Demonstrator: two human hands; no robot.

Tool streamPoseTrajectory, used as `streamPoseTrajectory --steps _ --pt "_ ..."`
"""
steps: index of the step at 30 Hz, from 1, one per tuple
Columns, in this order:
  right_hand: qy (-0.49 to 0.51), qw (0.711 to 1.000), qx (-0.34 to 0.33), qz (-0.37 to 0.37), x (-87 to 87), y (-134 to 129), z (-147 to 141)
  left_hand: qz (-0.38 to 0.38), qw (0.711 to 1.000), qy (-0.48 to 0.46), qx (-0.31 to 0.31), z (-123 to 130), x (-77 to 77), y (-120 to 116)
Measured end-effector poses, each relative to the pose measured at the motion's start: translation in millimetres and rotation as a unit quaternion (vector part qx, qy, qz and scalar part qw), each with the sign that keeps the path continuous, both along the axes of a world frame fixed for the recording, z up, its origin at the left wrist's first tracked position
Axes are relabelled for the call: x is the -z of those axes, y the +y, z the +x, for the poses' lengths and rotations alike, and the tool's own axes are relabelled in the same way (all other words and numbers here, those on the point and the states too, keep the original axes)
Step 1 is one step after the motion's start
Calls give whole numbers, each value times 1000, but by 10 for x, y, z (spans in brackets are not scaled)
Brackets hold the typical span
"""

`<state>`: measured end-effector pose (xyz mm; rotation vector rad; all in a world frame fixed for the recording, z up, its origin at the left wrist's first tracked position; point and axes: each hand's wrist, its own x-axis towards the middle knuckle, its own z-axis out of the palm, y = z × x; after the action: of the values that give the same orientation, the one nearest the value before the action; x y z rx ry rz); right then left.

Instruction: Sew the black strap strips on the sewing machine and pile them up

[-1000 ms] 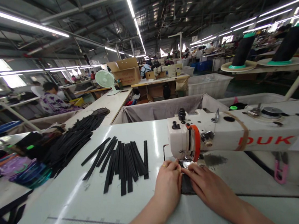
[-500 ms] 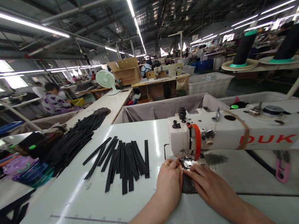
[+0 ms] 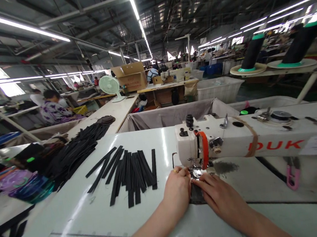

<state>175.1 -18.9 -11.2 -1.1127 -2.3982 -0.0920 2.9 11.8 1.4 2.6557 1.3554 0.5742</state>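
Note:
A white sewing machine (image 3: 189,145) with an orange guard stands right of centre. Both hands are at its presser foot (image 3: 196,173). On the foot's left side is my left hand (image 3: 177,188), its fingers curled and pressed together; what they hold is hidden. My right hand (image 3: 218,191) lies on the right side, fingers bent and close together, their tips near the foot. Between the hands a dark patch (image 3: 197,195), plate or cloth, shows below the foot. Loose black strips (image 3: 130,174) lie spread on the pale table (image 3: 80,213) to the left.
A heap of black strips (image 3: 77,149) lies farther left, beside a purple and blue container (image 3: 26,185). Pink snips (image 3: 293,176) rest under the machine arm. Thread cones (image 3: 252,54) stand at right. Behind are a cloth-lined bin (image 3: 169,115), a green fan (image 3: 109,86) and a seated person (image 3: 55,108).
The view has shifted slightly, so the machine and table sit a little farther left. Both hands stay at the presser foot in nearly the same pose.

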Motion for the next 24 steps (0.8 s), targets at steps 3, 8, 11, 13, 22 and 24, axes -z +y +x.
streamPoseTrajectory --steps 3,8,11,13,22,24 --pt "2 1000 -1 3 -6 -2 -1 -3 1000 -26 6 4 7 -34" --pt "2 1000 -6 4 17 1 19 -17 993 -113 -38 -32 27 27" --pt "0 1000 -3 -6 42 4 30 -10 983 -160 -94 -75 47 160" --pt "2 1000 -1 -13 53 7 37 -5 990 -127 -66 -108 55 229" --pt "17 1000 -8 4 48 8 52 -13 999 -41 17 -416 -129 329" --pt "20 1000 -12 3 35 5 53 -7 997 -76 28 -473 -213 330"
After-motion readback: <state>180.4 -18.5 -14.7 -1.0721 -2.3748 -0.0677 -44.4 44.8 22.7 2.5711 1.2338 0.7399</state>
